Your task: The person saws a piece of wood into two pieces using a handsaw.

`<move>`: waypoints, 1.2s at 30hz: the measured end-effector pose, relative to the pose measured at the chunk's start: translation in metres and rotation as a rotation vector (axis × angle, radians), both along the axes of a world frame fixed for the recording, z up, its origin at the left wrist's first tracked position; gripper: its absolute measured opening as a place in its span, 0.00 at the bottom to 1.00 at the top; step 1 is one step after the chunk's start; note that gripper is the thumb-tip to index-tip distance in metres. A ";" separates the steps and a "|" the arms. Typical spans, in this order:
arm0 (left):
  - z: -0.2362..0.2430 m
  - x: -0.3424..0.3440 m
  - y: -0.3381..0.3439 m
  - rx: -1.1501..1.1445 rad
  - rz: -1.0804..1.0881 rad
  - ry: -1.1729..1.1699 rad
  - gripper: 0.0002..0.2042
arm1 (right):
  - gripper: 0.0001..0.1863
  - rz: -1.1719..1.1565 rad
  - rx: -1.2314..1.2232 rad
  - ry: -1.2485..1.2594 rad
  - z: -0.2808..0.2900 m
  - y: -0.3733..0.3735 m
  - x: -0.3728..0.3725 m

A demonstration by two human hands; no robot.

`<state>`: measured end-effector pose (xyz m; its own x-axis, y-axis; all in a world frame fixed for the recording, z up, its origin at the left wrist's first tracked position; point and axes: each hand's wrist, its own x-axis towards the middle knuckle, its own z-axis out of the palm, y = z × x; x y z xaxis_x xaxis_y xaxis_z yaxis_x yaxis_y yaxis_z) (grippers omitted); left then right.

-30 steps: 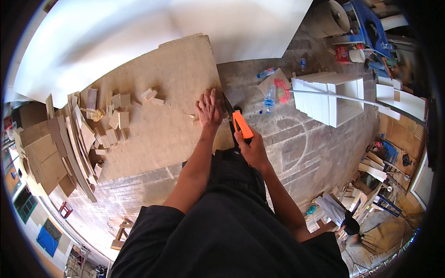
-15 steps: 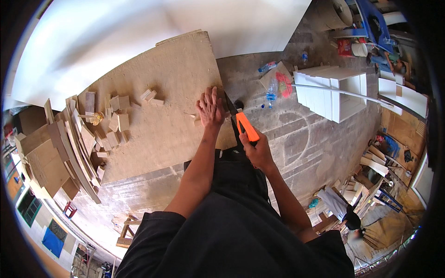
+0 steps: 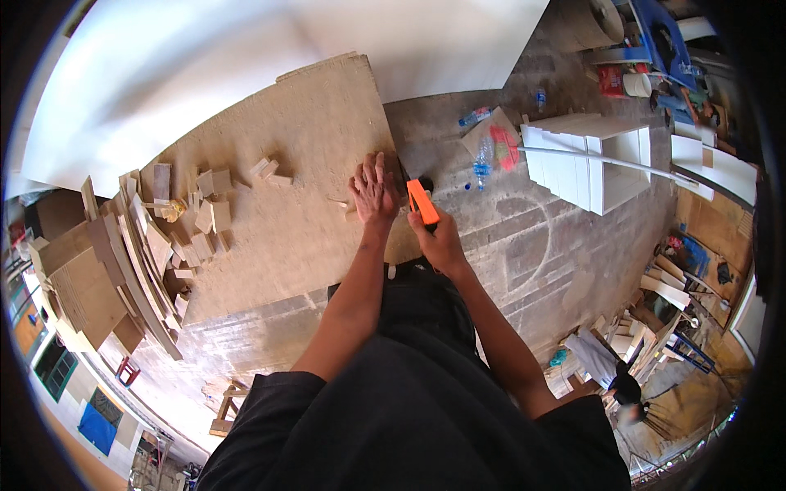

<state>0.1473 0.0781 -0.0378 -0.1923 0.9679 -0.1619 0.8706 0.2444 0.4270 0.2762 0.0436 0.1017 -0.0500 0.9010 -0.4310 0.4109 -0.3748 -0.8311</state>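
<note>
So we've got our left hand (image 3: 375,196) resting on the board (image 3: 286,233) near its right edge, fingers slightly spread. Our right hand (image 3: 440,244) has its fingers wrapped around the orange-handled saw (image 3: 421,200), right at that board edge. Loose wood blocks (image 3: 214,216) lie toward the board's left side.

Open plywood (image 3: 282,237) between offcuts (image 3: 220,217) and left hand (image 3: 376,193)
</note>
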 end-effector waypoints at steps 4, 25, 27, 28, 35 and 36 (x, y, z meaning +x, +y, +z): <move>-0.003 -0.010 0.000 0.000 0.016 -0.003 0.27 | 0.11 -0.039 -0.149 0.053 0.032 -0.012 0.007; -0.007 -0.006 -0.006 -0.035 0.028 0.051 0.27 | 0.15 -0.046 -0.207 0.068 0.065 -0.015 0.007; -0.006 -0.008 -0.009 -0.024 0.031 0.037 0.27 | 0.15 -0.066 -0.312 0.072 0.064 -0.005 0.010; -0.004 -0.008 -0.002 0.006 0.030 0.017 0.27 | 0.15 -0.061 -0.358 0.114 0.058 0.006 0.009; -0.010 -0.010 -0.008 0.074 0.045 -0.004 0.26 | 0.15 -0.078 -0.289 0.160 0.073 -0.002 0.004; -0.007 -0.011 -0.009 0.045 0.043 0.003 0.26 | 0.14 -0.104 -0.370 0.181 0.077 -0.002 0.007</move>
